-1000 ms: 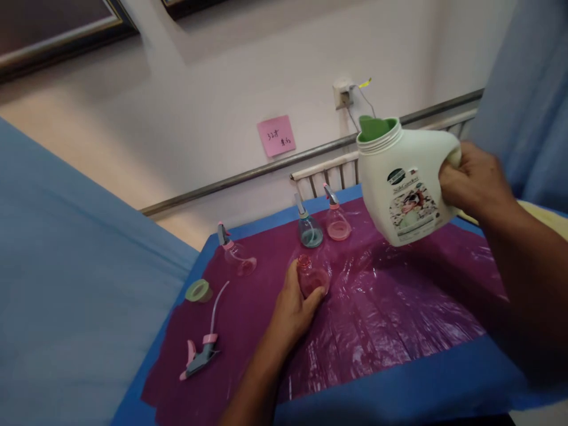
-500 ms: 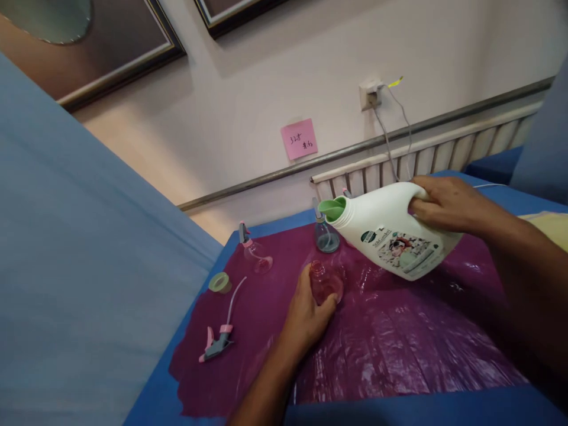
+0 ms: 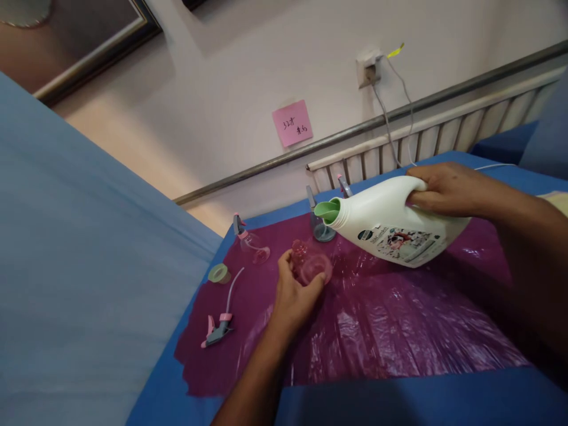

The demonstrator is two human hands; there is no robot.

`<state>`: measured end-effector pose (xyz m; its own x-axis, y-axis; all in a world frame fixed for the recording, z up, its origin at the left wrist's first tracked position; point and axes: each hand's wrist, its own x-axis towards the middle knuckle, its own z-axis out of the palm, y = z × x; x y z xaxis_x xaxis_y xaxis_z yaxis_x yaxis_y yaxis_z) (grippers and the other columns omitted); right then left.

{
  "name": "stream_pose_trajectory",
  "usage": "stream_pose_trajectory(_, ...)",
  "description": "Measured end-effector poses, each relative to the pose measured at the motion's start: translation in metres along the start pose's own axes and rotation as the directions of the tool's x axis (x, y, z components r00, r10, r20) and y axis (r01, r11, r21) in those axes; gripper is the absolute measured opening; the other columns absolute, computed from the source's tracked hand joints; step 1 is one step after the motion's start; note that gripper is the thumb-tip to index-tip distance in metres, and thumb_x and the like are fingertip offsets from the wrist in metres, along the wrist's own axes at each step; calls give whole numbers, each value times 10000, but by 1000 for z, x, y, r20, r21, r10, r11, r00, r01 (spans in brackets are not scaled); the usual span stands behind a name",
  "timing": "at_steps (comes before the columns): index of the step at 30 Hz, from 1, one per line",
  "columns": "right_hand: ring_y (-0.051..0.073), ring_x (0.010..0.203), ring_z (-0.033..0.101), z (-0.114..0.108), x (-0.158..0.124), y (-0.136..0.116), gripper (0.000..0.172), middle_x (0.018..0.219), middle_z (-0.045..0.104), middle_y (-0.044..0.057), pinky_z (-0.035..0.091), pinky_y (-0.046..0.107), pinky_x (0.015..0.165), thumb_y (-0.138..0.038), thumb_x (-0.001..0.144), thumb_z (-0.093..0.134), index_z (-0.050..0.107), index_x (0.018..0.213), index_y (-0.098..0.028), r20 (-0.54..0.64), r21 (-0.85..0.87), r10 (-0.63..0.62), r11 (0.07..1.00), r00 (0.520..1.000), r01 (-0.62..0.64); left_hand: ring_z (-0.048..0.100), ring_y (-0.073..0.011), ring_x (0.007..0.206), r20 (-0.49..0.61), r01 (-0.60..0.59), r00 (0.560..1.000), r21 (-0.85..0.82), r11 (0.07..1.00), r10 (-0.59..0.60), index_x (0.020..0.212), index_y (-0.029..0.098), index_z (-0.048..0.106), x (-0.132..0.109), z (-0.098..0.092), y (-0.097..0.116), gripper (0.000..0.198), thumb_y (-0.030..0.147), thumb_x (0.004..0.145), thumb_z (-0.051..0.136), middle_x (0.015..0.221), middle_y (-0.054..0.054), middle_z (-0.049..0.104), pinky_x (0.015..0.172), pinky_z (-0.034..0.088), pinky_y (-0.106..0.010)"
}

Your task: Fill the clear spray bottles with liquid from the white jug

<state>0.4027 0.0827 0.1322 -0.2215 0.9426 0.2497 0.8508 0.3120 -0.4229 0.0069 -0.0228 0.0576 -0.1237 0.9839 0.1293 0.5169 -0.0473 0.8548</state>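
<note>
In the head view, a pink open-necked bottle (image 3: 316, 266) was gripped by the left hand (image 3: 295, 296) above the purple sheet (image 3: 377, 337); whether it was lifted or touching could not be made out. A white jug (image 3: 386, 204) was held by its handle in the closed right hand (image 3: 444, 188), tilted, its green spout (image 3: 327, 210) pointed leftward. Part of a teal spray bottle (image 3: 325, 232) was hidden by the jug, and of another sprayer (image 3: 344, 186) only the top was shown. Small label print was unreadable. The framed picture (image 3: 102, 44) was cut off at upper left.
</note>
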Motion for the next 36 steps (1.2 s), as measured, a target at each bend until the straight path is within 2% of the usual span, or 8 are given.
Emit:
stream_pose_trajectory(7, 247, 779, 653, 5, 0, -17, 273, 877, 760, 63, 356, 355, 699, -531, 862, 585, 648, 906, -269, -17, -76, -10, 997, 1000, 9, 670, -360, 1512, -34, -176, 983, 145, 974, 183, 1627, 275, 487, 15, -47, 33, 828, 401, 901, 866, 1657, -145, 636, 1330, 512, -570)
stream_pose_trajectory(12, 240, 744, 592, 9, -1, -31, 260, 871, 757, 63, 295, 356, 679, -529, 885, 579, 643, 914, -279, -16, -154, 13, 988, 1000, -15, 585, -411, 1608, 74, -303, 952, 343, 889, 296, 1682, 295, 499, 16, -82, 36, 822, 457, 954, 845, 1751, -151, 577, 1372, 447, -659)
stream_pose_trajectory(16, 240, 715, 528, 9, -5, -42, 289, 844, 744, 66, 263, 362, 677, -564, 906, 580, 680, 924, -292, -52, -224, 48, 973, 997, -58, 583, -438, 1602, 135, -349, 936, 448, 823, 324, 1713, 277, 452, 15, -100, 35, 866, 445, 954, 833, 1749, -185, 570, 1358, 460, -696)
stream_pose_trajectory(21, 226, 671, 452, 8, -8, -42, 330, 843, 727, 67, 222, 366, 677, -599, 904, 582, 719, 953, -303, -84, -314, 77, 944, 993, -100, 659, -472, 1497, 157, -345, 938, 520, 781, 310, 1651, 236, 480, 15, -105, 37, 833, 432, 926, 840, 1634, -220, 641, 1271, 544, -717)
stream_pose_trajectory(24, 223, 664, 424, 6, -8, -42, 335, 833, 711, 67, 214, 370, 684, -596, 910, 574, 729, 974, -306, -66, -343, 88, 934, 994, -105, 680, -465, 1462, 210, -396, 918, 560, 728, 337, 1616, 242, 509, 16, -106, 43, 765, 408, 936, 817, 1591, -213, 667, 1235, 576, -699)
stream_pose_trajectory(28, 221, 675, 447, 4, -8, -46, 344, 841, 708, 74, 213, 368, 694, -582, 914, 580, 741, 1015, -295, -22, -365, 108, 925, 994, -108, 694, -455, 1433, 299, -454, 891, 602, 656, 342, 1596, 240, 519, 19, -106, 51, 709, 403, 961, 787, 1562, -203, 686, 1204, 597, -681)
stream_pose_trajectory(32, 221, 673, 456, 5, -8, -48, 329, 830, 710, 81, 202, 367, 695, -566, 925, 587, 734, 1009, -284, -25, -372, 86, 924, 996, -89, 705, -445, 1408, 339, -483, 876, 632, 606, 344, 1594, 231, 518, 24, -104, 54, 709, 400, 960, 784, 1537, -198, 697, 1161, 628, -637)
stream_pose_trajectory(36, 223, 683, 485, 7, -8, -48, 290, 841, 735, 74, 204, 362, 692, -535, 929, 591, 735, 988, -290, -39, -359, 44, 932, 998, -56, 715, -427, 1378, 393, -554, 832, 624, 552, 391, 1607, 251, 508, 30, -104, 56, 711, 352, 954, 771, 1540, -179, 693, 1131, 639, -619)
